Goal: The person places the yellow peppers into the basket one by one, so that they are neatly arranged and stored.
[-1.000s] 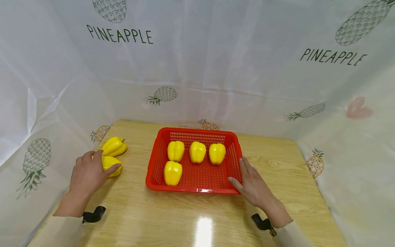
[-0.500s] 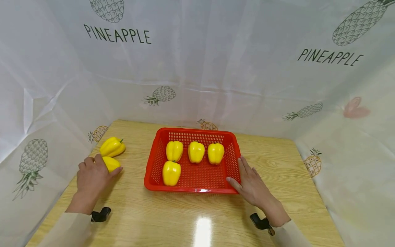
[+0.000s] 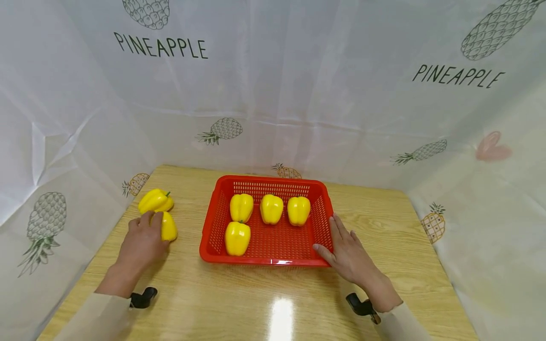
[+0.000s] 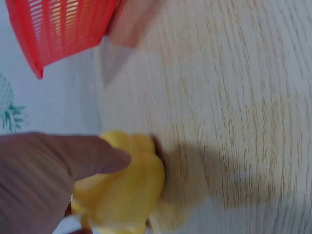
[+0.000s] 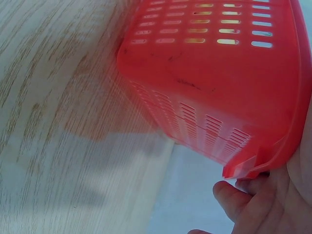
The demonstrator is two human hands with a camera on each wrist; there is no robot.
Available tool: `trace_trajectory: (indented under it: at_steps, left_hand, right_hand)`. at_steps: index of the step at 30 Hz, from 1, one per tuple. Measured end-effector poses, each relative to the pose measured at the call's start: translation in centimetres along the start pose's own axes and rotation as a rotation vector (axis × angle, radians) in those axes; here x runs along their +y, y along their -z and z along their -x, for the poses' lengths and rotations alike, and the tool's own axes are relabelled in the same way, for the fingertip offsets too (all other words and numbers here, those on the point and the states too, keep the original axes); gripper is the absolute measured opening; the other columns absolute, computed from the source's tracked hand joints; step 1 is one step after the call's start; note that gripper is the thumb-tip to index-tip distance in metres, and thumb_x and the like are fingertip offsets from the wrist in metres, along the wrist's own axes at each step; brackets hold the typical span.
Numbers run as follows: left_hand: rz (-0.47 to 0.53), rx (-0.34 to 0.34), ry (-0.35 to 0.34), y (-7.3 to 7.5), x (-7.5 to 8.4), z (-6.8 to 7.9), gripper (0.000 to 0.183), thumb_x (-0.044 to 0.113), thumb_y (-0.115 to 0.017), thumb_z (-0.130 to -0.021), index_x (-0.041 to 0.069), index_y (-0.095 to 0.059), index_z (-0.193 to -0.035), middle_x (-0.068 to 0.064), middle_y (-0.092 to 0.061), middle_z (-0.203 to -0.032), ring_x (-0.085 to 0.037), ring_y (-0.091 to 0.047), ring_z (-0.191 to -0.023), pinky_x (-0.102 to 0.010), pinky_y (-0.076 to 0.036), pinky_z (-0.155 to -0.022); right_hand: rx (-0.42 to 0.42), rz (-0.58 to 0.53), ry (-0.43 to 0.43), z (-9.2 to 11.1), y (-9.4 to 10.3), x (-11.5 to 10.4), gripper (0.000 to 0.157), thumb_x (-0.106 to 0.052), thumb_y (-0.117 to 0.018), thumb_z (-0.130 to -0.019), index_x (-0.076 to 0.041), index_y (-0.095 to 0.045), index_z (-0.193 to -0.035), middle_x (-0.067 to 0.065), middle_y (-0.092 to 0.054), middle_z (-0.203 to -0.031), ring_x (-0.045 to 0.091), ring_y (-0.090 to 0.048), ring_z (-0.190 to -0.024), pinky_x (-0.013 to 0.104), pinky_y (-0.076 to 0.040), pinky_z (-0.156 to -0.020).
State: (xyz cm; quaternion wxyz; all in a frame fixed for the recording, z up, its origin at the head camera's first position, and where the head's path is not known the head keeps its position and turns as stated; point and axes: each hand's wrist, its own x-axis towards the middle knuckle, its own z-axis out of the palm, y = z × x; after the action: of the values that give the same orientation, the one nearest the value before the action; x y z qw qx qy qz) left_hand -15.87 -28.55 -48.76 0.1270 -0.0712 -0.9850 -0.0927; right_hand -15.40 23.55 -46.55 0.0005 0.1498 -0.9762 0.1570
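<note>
A yellow bell pepper (image 3: 168, 227) is in my left hand (image 3: 142, 241) at the left of the table; the fingers and thumb grip it and partly cover it. In the left wrist view the thumb lies across this pepper (image 4: 129, 187), close to the wood. Just behind it lies another yellow bell pepper (image 3: 155, 201) on its side, green stem to the right. Several yellow peppers, one of them a front-left pepper (image 3: 237, 238), sit inside the red plastic basket (image 3: 260, 260). My right hand (image 3: 351, 253) rests against the basket's right rim, fingers extended along the outside, thumb at the front corner.
The wooden table (image 3: 213, 303) runs back to a white curtain (image 3: 273, 94) printed with pineapples, which also hangs on both sides. Black wrist mounts (image 3: 143, 298) stick out from the wrists.
My left hand has moved slightly right with the nearer loose pepper, which has turned more upright and come away from the table's left side. My right hand stays at the basket rim.
</note>
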Motion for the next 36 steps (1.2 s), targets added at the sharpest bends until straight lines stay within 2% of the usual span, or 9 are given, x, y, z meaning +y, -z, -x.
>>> trace_trajectory:
  at_steps: [5,13,19,25,30,36]
  left_hand:
    - [-0.042,-0.042,-0.136,-0.3,0.4,-0.6,0.090,0.013,-0.095,-0.073,-0.014,-0.043,-0.143,-0.040,-0.048,-0.139,-0.062,-0.051,-0.118,-0.068,-0.053,-0.095]
    - [-0.088,-0.081,-0.225,-0.4,-0.3,-1.6,0.098,0.014,-0.093,-0.072,-0.018,-0.039,-0.147,-0.040,-0.048,-0.138,-0.057,-0.051,-0.122,-0.065,-0.050,-0.102]
    - [-0.106,-0.162,-0.186,-0.3,-0.3,-2.4,0.103,0.022,-0.095,-0.071,-0.017,-0.038,-0.148,-0.042,-0.043,-0.139,-0.060,-0.046,-0.125,-0.067,-0.049,-0.103]
    - [-0.080,-0.205,-0.156,-0.4,-0.3,-2.9,0.104,0.021,-0.095,-0.072,-0.017,-0.035,-0.149,-0.043,-0.040,-0.142,-0.061,-0.043,-0.128,-0.066,-0.048,-0.105]
    - [-0.090,-0.212,-0.145,-0.5,-0.1,-3.1,0.100,0.024,-0.092,-0.075,-0.014,-0.038,-0.150,-0.041,-0.043,-0.141,-0.058,-0.044,-0.125,-0.064,-0.049,-0.103]
    - [-0.105,-0.188,-0.169,-0.2,0.2,-3.5,0.090,0.020,-0.090,-0.075,-0.014,-0.041,-0.143,-0.041,-0.046,-0.133,-0.059,-0.045,-0.120,-0.065,-0.050,-0.099]
  right_hand:
    - [-0.002,-0.004,-0.004,0.1,0.0,0.0,0.097,-0.062,-0.049,-0.107,0.009,-0.018,-0.164,0.027,-0.014,-0.174,0.048,-0.034,-0.154,0.075,-0.026,-0.120]
    - [-0.001,-0.007,-0.006,0.1,0.0,-0.1,0.097,-0.062,-0.050,-0.106,0.009,-0.018,-0.164,0.027,-0.014,-0.174,0.049,-0.034,-0.154,0.075,-0.026,-0.120]
    - [-0.004,-0.006,-0.007,0.1,0.1,-0.1,0.096,-0.060,-0.051,-0.106,0.008,-0.017,-0.165,0.027,-0.013,-0.174,0.048,-0.034,-0.154,0.075,-0.026,-0.120]
    - [-0.009,-0.008,-0.011,0.1,0.0,-0.1,0.097,-0.062,-0.051,-0.106,0.008,-0.017,-0.165,0.026,-0.012,-0.175,0.048,-0.033,-0.154,0.075,-0.026,-0.120]
    - [-0.014,-0.014,-0.011,0.0,0.0,-0.1,0.098,-0.062,-0.050,-0.106,0.008,-0.015,-0.165,0.026,-0.010,-0.175,0.049,-0.032,-0.155,0.074,-0.024,-0.121]
    - [-0.013,-0.010,-0.010,0.1,-0.1,-0.1,0.098,-0.061,-0.050,-0.107,0.008,-0.015,-0.165,0.026,-0.009,-0.175,0.049,-0.032,-0.155,0.074,-0.025,-0.121]
